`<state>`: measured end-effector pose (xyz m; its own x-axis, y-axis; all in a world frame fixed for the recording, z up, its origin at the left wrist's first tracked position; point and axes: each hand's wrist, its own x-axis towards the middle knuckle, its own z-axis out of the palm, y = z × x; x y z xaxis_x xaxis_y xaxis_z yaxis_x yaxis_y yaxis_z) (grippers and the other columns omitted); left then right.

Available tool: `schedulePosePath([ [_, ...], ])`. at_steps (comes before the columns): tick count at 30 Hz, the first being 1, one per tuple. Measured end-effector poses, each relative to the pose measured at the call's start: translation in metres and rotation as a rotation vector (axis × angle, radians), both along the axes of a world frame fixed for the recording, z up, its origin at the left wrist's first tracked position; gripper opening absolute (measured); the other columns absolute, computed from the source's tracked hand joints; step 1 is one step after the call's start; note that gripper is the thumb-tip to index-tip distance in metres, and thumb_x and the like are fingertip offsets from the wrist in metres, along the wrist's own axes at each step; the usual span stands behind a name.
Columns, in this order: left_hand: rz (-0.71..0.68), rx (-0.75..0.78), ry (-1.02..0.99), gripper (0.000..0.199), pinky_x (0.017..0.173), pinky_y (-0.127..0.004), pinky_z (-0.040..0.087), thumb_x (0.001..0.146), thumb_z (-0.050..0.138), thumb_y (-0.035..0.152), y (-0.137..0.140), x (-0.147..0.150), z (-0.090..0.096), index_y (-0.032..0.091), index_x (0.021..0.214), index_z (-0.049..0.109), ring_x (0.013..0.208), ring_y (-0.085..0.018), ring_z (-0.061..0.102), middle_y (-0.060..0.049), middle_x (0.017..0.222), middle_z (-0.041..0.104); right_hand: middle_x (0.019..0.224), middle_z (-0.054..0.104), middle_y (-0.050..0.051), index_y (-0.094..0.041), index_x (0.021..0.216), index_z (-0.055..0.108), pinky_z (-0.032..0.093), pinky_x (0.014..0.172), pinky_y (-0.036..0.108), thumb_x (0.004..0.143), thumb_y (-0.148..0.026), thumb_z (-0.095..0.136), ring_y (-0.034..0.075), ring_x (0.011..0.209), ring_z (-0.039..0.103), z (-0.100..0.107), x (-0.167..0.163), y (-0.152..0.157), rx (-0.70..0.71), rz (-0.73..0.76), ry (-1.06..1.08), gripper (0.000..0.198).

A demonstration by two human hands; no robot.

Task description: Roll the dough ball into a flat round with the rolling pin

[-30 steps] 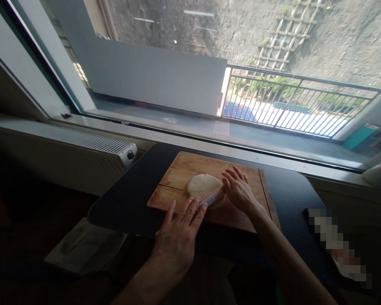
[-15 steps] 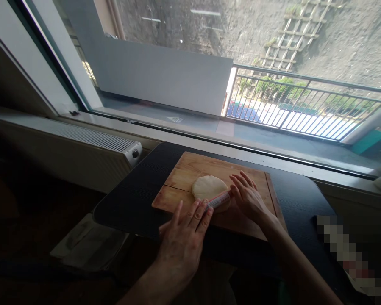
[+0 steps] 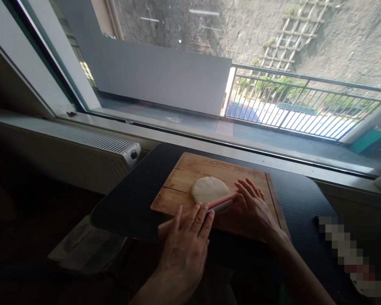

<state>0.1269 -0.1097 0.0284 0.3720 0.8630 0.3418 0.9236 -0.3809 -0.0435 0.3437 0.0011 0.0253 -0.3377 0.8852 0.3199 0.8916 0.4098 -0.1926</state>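
A pale, round, flattened piece of dough (image 3: 208, 189) lies on a wooden cutting board (image 3: 196, 163). Across the dough's near edge slants a rolling pin (image 3: 222, 201) with a printed red-and-white band around its middle. My left hand (image 3: 186, 243) rests palm down over the pin's near-left part, fingers stretched out and spread. At the far-right part, my right hand (image 3: 253, 202) presses on the pin with its fingers extended and its palm hidden. Neither hand has its fingers wrapped around the pin. The pin's left end shows beyond my left thumb.
The board sits on a dark table (image 3: 129, 190) with rounded corners, beside a window sill (image 3: 190, 142). A white radiator (image 3: 114, 148) stands to the left. Below the table's left side is a pale, flat-topped thing (image 3: 87, 245). A blurred-out object (image 3: 346, 254) is at the lower right.
The rolling pin has turned about its axis; its printed text has given way to a red stripe. My right hand has moved slightly right and nearer to me, and my left hand slightly nearer.
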Motion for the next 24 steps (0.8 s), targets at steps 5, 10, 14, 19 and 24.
schedulePosePath([
  [5,0.055,0.000,-0.045,0.049,0.111,-0.051,0.009,0.090,0.032,0.031,0.032,-0.016,0.007,0.021,0.138,0.034,0.133,-0.023,0.029,-0.005,0.145,0.034,0.136,0.045,0.002,-0.026,0.125,0.050,0.019,0.107,0.046,0.094,-0.040,0.021,0.023,0.134,0.021,0.013,-0.027,0.030,-0.047,-0.011,-0.048,0.045],
  [10,0.194,-0.013,-0.070,0.047,0.109,-0.056,0.011,0.092,0.028,0.033,0.059,-0.025,0.015,0.015,0.133,0.041,0.131,-0.025,0.033,-0.010,0.138,0.043,0.128,0.053,0.001,-0.029,0.111,0.060,0.020,0.104,0.051,0.095,-0.039,0.019,0.025,0.132,0.026,0.034,-0.065,0.080,-0.131,0.070,-0.090,0.045],
  [14,0.130,0.008,-0.057,0.048,0.111,-0.052,0.011,0.091,0.030,0.029,0.038,-0.016,0.007,0.015,0.136,0.037,0.132,-0.023,0.032,-0.008,0.142,0.037,0.133,0.049,0.000,-0.026,0.117,0.057,0.018,0.107,0.046,0.095,-0.034,0.019,0.021,0.135,0.021,0.020,-0.042,0.049,-0.032,0.059,-0.023,0.045],
  [19,0.015,0.063,-0.043,0.051,0.112,-0.050,0.010,0.089,0.035,0.030,0.022,-0.010,-0.003,0.018,0.138,0.033,0.134,-0.024,0.028,-0.006,0.145,0.032,0.142,0.038,0.004,-0.020,0.135,0.039,0.017,0.109,0.043,0.094,-0.036,0.024,0.020,0.136,0.019,0.003,-0.008,0.004,-0.016,0.003,-0.026,0.047],
  [24,0.149,0.083,-0.088,0.047,0.110,-0.055,0.008,0.091,0.032,0.033,0.069,-0.021,0.009,0.017,0.134,0.041,0.133,-0.026,0.030,-0.010,0.140,0.041,0.133,0.048,0.005,-0.025,0.118,0.056,0.018,0.105,0.049,0.095,-0.039,0.019,0.026,0.131,0.026,0.023,-0.044,0.055,-0.093,-0.019,-0.085,0.045],
])
